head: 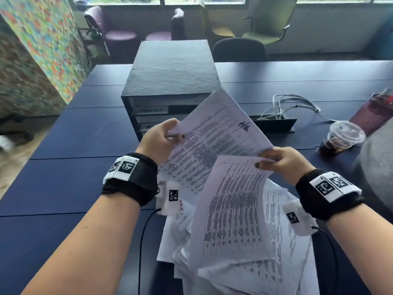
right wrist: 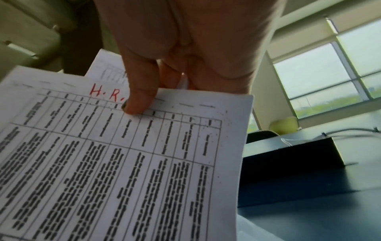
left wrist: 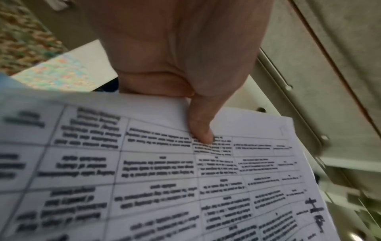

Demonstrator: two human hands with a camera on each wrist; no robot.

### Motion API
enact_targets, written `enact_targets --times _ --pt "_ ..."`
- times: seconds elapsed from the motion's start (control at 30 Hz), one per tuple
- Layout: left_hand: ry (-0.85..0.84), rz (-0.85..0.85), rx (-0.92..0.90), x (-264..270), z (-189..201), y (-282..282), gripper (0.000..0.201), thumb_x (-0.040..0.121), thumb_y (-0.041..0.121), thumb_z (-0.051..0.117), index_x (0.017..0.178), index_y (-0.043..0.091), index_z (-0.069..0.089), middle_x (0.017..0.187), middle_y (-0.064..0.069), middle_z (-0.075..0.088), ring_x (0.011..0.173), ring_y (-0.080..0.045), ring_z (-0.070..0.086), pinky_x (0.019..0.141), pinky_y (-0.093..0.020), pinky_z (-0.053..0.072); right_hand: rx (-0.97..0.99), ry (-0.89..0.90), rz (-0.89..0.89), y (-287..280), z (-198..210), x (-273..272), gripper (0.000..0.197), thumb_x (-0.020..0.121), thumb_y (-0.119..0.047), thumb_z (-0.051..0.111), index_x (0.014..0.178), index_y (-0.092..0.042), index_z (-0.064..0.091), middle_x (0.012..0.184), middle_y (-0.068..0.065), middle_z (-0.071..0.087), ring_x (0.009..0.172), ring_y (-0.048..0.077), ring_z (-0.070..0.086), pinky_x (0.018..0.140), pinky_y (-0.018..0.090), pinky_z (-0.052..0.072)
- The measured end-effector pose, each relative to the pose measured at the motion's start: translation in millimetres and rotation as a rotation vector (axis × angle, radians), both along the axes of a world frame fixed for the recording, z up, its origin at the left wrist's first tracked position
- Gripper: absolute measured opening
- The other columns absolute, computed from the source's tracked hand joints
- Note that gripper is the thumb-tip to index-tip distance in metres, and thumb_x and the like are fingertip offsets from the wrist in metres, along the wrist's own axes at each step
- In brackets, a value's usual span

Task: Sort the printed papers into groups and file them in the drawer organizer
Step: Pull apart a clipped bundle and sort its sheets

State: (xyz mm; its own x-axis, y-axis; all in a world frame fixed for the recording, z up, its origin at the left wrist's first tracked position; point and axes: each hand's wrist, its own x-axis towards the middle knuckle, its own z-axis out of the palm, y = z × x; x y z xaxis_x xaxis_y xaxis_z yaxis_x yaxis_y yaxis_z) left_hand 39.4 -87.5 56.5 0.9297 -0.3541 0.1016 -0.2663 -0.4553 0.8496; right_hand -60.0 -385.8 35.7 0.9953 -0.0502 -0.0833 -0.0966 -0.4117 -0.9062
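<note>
My left hand [head: 173,134] pinches the left edge of a printed table sheet [head: 214,141] with a black handwritten mark, held up in front of the black drawer organizer [head: 170,71]. In the left wrist view the thumb [left wrist: 201,130] presses on that sheet [left wrist: 144,171]. My right hand [head: 264,161] pinches the top edge of a second table sheet [head: 231,209]. It is marked "H.R." in red under the thumb [right wrist: 138,102] on the sheet [right wrist: 123,163]. A loose pile of printed papers [head: 282,267] lies on the table below both hands.
The organizer's labelled drawers [head: 152,110] face me, partly hidden by the raised sheet. On the dark blue table [head: 74,135] to the right are a lidded iced drink cup [head: 342,137], white cables [head: 295,105] at a raised cable flap [head: 274,124], and a maroon pouch [head: 374,113]. Chairs stand beyond.
</note>
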Motion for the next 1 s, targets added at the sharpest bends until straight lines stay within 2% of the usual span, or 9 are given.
enact_targets --times 0.1,0.27,0.43,0.6,0.67,0.73,0.8,0.87,1.0 --pt "0.168 0.005 -0.32 -1 0 6 0.028 0.087 -0.007 0.058 0.09 0.02 0.061 0.089 0.001 0.068 0.079 -0.014 0.06 0.08 -0.026 0.047 0.115 -0.006 -0.061 2 1 1 0.022 0.074 0.012 0.066 0.077 -0.01 0.066 0.055 -0.014 0.066 0.051 -0.005 0.056 0.058 0.005 0.045" --pt "0.338 0.071 -0.409 -16 -24 -1 0.029 0.087 -0.006 0.058 0.105 0.015 0.062 0.105 -0.001 0.069 0.094 -0.016 0.065 0.097 -0.037 0.048 0.138 -0.032 -0.116 2 9 8 0.017 0.074 0.001 0.072 0.087 -0.009 0.071 0.067 -0.01 0.071 0.061 0.003 0.061 0.064 0.009 0.049" --pt "0.498 0.037 -0.316 -40 -49 -12 0.025 0.088 -0.004 0.057 0.105 0.013 0.064 0.089 -0.004 0.07 0.076 -0.018 0.064 0.072 -0.03 0.053 0.037 0.032 -0.122 -6 11 16 0.021 0.067 -0.025 0.081 0.079 -0.01 0.072 0.073 0.0 0.068 0.068 0.013 0.059 0.072 0.026 0.048" --pt "0.55 -0.039 -0.204 -53 -72 -20 0.027 0.089 -0.009 0.049 0.098 0.011 0.064 0.089 -0.007 0.067 0.08 -0.017 0.058 0.073 -0.029 0.046 -0.214 0.118 -0.09 -7 5 20 0.013 0.074 -0.023 0.077 0.075 -0.012 0.07 0.068 0.006 0.065 0.061 0.016 0.053 0.064 0.026 0.043" --pt "0.621 0.021 -0.276 -58 -77 -22 0.014 0.094 0.009 0.053 0.101 0.01 0.065 0.099 -0.008 0.067 0.091 -0.019 0.06 0.081 -0.028 0.046 -0.313 0.129 -0.082 -5 -1 22 0.012 0.074 -0.025 0.077 0.074 -0.015 0.07 0.069 0.011 0.065 0.062 0.018 0.052 0.065 0.028 0.044" --pt "0.693 0.113 -0.301 -61 -79 -23 0.029 0.095 0.04 0.05 0.098 0.018 0.069 0.103 -0.003 0.069 0.098 -0.018 0.063 0.089 -0.029 0.046 -0.367 0.13 -0.104 -3 -5 23 0.011 0.074 -0.026 0.076 0.074 -0.016 0.07 0.071 0.013 0.066 0.062 0.019 0.052 0.065 0.029 0.046" --pt "0.7 0.109 -0.291 -63 -83 -25 0.039 0.092 0.052 0.046 0.109 0.023 0.067 0.106 0.004 0.069 0.099 -0.012 0.063 0.093 -0.025 0.047 -0.358 0.113 -0.137 1 -9 22 0.012 0.073 -0.027 0.077 0.073 -0.017 0.069 0.069 0.009 0.063 0.06 0.018 0.05 0.061 0.028 0.044" --pt "0.62 -0.005 -0.152 -67 -86 -28 0.025 0.092 0.04 0.055 0.113 0.027 0.057 0.105 0.014 0.065 0.099 -0.005 0.06 0.086 -0.013 0.046 -0.327 0.081 -0.173 5 -13 22 0.013 0.072 -0.028 0.077 0.072 -0.019 0.067 0.069 0.006 0.064 0.06 0.017 0.051 0.06 0.028 0.042" --pt "0.464 -0.057 0.152 -65 -101 -26 0.019 0.09 0.02 0.06 0.109 0.022 0.06 0.101 0.009 0.067 0.095 -0.01 0.061 0.074 -0.019 0.047 -0.289 0.042 -0.247 5 -19 19 0.024 0.07 -0.032 0.079 0.084 -0.026 0.061 0.072 0.002 0.062 0.062 0.017 0.055 0.057 0.025 0.041"
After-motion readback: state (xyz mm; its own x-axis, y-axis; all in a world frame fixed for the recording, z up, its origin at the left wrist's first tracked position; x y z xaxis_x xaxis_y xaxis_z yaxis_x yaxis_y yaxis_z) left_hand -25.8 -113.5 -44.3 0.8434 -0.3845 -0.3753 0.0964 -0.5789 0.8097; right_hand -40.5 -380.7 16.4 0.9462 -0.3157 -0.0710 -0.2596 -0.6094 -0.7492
